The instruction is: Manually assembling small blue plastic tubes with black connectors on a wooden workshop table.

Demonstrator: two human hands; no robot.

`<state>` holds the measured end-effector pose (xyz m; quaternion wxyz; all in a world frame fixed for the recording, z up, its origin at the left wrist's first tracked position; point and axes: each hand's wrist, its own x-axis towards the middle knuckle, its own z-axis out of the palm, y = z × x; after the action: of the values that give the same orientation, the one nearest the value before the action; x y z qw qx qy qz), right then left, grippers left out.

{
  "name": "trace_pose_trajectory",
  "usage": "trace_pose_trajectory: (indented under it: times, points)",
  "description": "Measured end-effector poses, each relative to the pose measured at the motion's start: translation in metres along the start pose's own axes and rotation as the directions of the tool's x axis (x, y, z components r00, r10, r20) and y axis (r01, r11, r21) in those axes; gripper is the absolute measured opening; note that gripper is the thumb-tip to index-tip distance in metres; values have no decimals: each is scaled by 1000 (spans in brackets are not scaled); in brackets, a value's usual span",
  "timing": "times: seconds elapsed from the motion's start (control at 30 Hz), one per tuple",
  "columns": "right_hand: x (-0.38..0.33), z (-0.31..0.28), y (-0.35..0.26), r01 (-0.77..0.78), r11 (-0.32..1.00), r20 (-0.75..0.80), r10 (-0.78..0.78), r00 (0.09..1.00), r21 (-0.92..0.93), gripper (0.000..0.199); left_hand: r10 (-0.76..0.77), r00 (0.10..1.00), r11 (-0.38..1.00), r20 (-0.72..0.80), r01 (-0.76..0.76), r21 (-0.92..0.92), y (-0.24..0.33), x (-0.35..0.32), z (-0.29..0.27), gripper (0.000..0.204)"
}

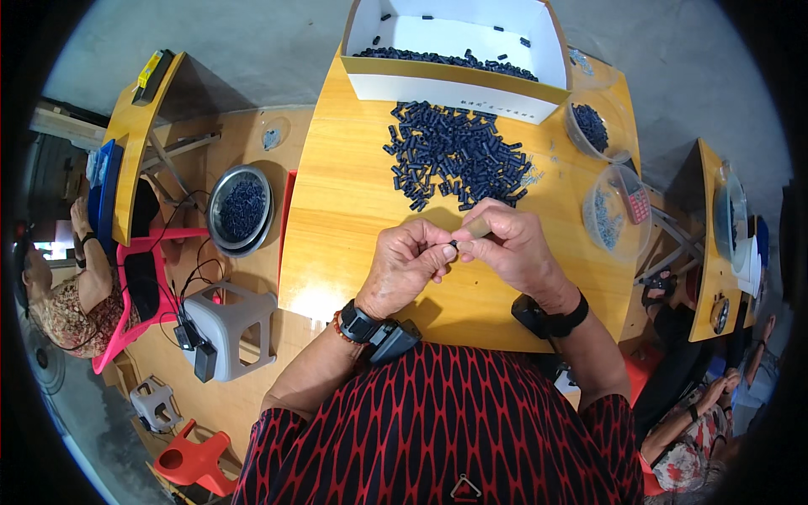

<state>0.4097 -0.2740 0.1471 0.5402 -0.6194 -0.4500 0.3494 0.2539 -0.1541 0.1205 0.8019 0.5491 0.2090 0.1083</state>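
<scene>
A yellow wooden tabletop (353,210) was seen from above, set on a grey concrete floor among other yellow tables of the same kind. At its far edge a white cardboard box (459,84) stood open, with a layer of small dark pieces lying along its near inner side. Just in front of the box a loose heap of small dark blue cylindrical pieces (454,156) was spread on the wood. To the right of the heap two clear plastic bowls were placed, the farther one (593,128) filled with dark pieces and the nearer one (614,215) with pale ones. The two hands were brought together above the near middle of the tabletop, just short of the heap. A single small dark piece (453,245) was pinched between the fingertips of the left hand (404,265) and those of the right hand (509,244), both being closed on it. A black band was worn on each wrist. On the floor to the left a round metal bowl of dark pieces (241,209) was set beside a grey plastic stool (231,324).
</scene>
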Motion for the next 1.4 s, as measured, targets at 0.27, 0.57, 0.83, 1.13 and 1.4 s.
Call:
trace_pose_trajectory:
  times: [0.27, 0.57, 0.83, 1.13, 1.4]
  points:
    - [-3, 0, 3, -151, 957, -35, 165, 986, 247, 9, 3, 1000, 1000, -2, -3, 20, 3, 1, 2, 9]
    - [0, 0, -1, -158, 979, -37, 164, 986, 133, 5, 9, 1000, 999, -10, -8, 47, 0, 2, 2, 9]
    - [0, 4, -2, 162, 966, -39, -174, 984, -200, 6, 17, 999, 1000, -28, -16, 22, -2, 1, 1, 8]
    - [-5, 5, 0, -140, 974, -57, 153, 987, 178, 6, 72, 997, 996, -29, -70, 49, -2, 1, 7, 7]
    - [-3, -6, 4, -30, 995, -13, 28, 1000, -98, 4, 31, 999, 996, -13, -29, 78, -1, 3, 4, 7]
